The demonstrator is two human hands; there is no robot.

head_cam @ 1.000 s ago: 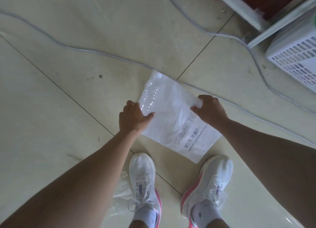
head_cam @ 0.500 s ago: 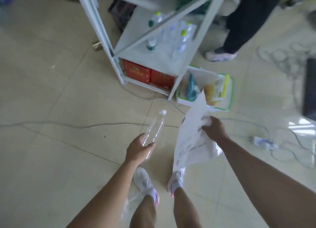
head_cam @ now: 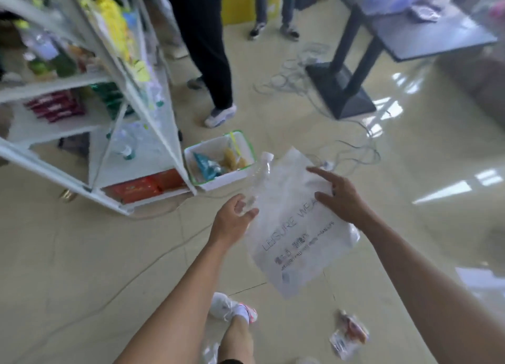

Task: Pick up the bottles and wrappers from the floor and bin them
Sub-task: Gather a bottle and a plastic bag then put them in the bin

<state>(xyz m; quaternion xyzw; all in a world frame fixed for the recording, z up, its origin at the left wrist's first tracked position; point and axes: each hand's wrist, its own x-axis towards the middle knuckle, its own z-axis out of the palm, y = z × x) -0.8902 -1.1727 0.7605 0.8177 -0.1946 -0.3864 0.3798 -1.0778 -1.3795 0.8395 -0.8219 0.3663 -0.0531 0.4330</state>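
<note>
Head view: the left hand (head_cam: 232, 221) has its fingers curled round the lower part of a clear, empty plastic bottle with a white cap (head_cam: 258, 183), held in the air above the tiled floor. Its long axis runs away from the person, cap end up and forward, aimed roughly at the white plastic bin with a green rim (head_cam: 224, 183) standing beside the white metal shelf rack (head_cam: 153, 118). The right hand (head_cam: 341, 199) lies with fingers spread and fairly straight on a white plastic bag printed with grey lettering (head_cam: 297, 240); what actually grips the bag is hidden. The bag hangs lengthwise, its lower corner toward the feet, touching the bottle. Judged from this, the task is midway: coloured wrappers already lie in the bin, these two items are lifted but not yet dropped in, and a crumpled printed wrapper (head_cam: 349, 333) remains on the floor near the feet
</note>
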